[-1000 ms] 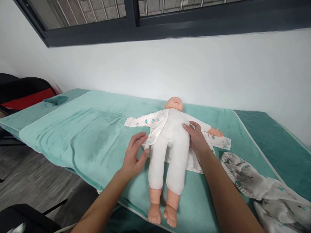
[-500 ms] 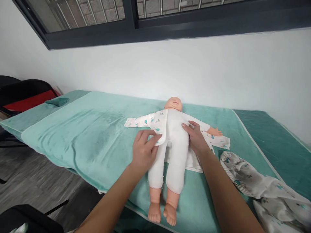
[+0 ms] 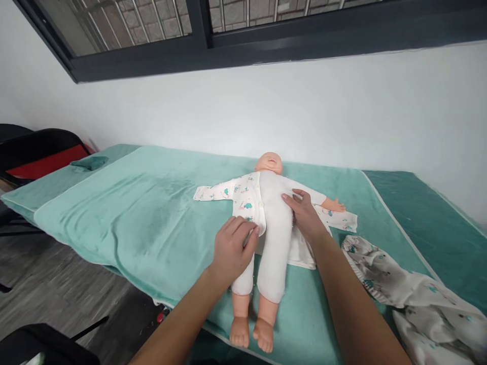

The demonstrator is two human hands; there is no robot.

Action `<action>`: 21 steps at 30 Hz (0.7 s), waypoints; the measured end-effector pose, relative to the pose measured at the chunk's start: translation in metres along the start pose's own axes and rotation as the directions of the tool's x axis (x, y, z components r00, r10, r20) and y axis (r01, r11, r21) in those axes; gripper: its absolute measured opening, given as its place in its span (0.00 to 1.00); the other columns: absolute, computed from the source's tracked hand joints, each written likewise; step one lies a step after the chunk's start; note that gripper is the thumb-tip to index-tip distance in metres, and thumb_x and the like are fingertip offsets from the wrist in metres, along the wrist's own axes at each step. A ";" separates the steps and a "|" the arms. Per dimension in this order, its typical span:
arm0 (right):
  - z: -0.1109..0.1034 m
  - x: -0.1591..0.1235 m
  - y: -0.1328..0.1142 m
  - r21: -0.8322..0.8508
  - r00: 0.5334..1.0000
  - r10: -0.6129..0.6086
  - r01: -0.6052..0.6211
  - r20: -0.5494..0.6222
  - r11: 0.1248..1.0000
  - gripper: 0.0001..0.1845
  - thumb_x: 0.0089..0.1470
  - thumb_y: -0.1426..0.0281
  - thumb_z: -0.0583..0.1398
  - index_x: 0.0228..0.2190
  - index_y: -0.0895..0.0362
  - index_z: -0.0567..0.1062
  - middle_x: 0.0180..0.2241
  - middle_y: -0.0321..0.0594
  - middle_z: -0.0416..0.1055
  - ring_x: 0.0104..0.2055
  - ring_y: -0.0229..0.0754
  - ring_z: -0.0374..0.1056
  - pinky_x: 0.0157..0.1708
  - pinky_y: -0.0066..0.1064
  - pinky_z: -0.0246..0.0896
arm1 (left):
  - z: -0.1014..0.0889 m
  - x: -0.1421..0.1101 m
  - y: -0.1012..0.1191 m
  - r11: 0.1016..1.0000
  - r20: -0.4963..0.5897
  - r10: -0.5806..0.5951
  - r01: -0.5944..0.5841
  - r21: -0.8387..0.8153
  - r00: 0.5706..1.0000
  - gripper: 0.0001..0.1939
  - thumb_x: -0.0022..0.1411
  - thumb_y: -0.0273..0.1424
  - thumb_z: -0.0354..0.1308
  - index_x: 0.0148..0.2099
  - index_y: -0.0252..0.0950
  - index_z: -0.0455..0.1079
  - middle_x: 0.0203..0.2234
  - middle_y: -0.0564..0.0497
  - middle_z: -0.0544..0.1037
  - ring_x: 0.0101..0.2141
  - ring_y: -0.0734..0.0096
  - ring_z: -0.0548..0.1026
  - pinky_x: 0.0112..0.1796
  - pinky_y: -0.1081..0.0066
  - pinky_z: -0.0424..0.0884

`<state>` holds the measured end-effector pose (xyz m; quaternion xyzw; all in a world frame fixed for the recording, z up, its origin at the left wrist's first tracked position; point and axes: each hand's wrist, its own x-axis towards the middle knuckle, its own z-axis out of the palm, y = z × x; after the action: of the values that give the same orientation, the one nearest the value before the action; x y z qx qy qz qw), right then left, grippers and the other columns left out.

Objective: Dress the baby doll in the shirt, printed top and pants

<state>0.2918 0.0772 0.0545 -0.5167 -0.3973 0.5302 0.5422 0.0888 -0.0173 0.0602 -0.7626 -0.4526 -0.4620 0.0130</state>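
Note:
A baby doll [image 3: 274, 238] with a white cloth body lies face up on a teal towel [image 3: 144, 213], its head toward the wall. An open printed baby shirt [image 3: 243, 195] is spread under it. My left hand [image 3: 234, 248] pinches the lower edge of the shirt's left panel and holds it over the doll's hip. On the doll's other side, my right hand [image 3: 304, 215] lies flat with its fingers stretched, pressing the body and the shirt's right panel.
A crumpled printed garment [image 3: 399, 289] lies on the towel at the right. A darker green mat [image 3: 429, 223] shows beyond the towel's right edge. A black chair with a red seat [image 3: 41, 152] stands at the far left, against the white wall.
My left hand moved right from the towel, took hold of the shirt's left panel and drew it onto the doll's body. My right hand stayed in place.

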 end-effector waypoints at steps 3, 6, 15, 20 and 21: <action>-0.002 0.000 0.000 -0.022 1.000 -0.005 0.005 0.005 1.000 0.37 0.45 0.53 0.71 0.52 0.48 0.62 0.52 0.39 0.71 0.50 0.43 0.70 0.36 0.28 0.69 | 0.004 0.014 -0.004 0.996 -0.016 -0.089 0.088 -0.013 0.996 0.13 0.72 0.32 0.48 0.51 0.38 0.72 0.47 0.45 0.79 0.50 0.64 0.75 0.52 0.60 0.73; -0.006 0.000 -0.001 -0.042 0.999 -0.029 0.030 0.033 0.999 0.35 0.46 0.53 0.70 0.51 0.48 0.63 0.48 0.38 0.72 0.46 0.42 0.72 0.35 0.28 0.68 | 0.011 0.033 -0.010 0.985 0.120 -0.174 0.174 0.013 0.977 0.22 0.74 0.38 0.44 0.63 0.37 0.65 0.64 0.42 0.68 0.66 0.61 0.63 0.65 0.55 0.63; -0.031 0.011 -0.012 -0.211 0.983 -0.156 0.134 -0.093 0.968 0.16 0.47 0.58 0.67 0.33 0.56 0.72 0.32 0.38 0.76 0.31 0.40 0.72 0.28 0.29 0.65 | 0.034 0.098 -0.022 0.973 0.433 -0.228 0.225 0.060 0.872 0.28 0.74 0.42 0.40 0.69 0.35 0.57 0.70 0.43 0.58 0.70 0.64 0.55 0.69 0.58 0.52; -0.057 0.027 -0.012 -0.288 0.822 -0.396 0.296 -0.409 0.911 0.11 0.46 0.63 0.63 0.32 0.56 0.73 0.34 0.39 0.75 0.38 0.42 0.72 0.39 0.35 0.68 | 0.052 0.135 -0.015 0.988 0.473 -0.073 -0.003 0.157 0.878 0.24 0.72 0.39 0.46 0.64 0.35 0.63 0.68 0.44 0.61 0.71 0.57 0.50 0.67 0.57 0.56; -0.063 0.032 -0.009 -0.327 0.776 -0.440 0.315 -0.451 0.891 0.11 0.45 0.64 0.63 0.33 0.55 0.73 0.36 0.39 0.75 0.40 0.43 0.72 0.43 0.37 0.68 | 0.059 0.142 -0.011 0.982 0.521 -0.017 -0.083 0.168 0.854 0.23 0.71 0.38 0.48 0.64 0.34 0.63 0.67 0.43 0.62 0.70 0.56 0.52 0.67 0.57 0.57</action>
<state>0.3593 0.1007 0.0502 -0.6080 -0.3935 0.2018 0.6594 0.1455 0.1114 0.1241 -0.8621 -0.4668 -0.1947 -0.0314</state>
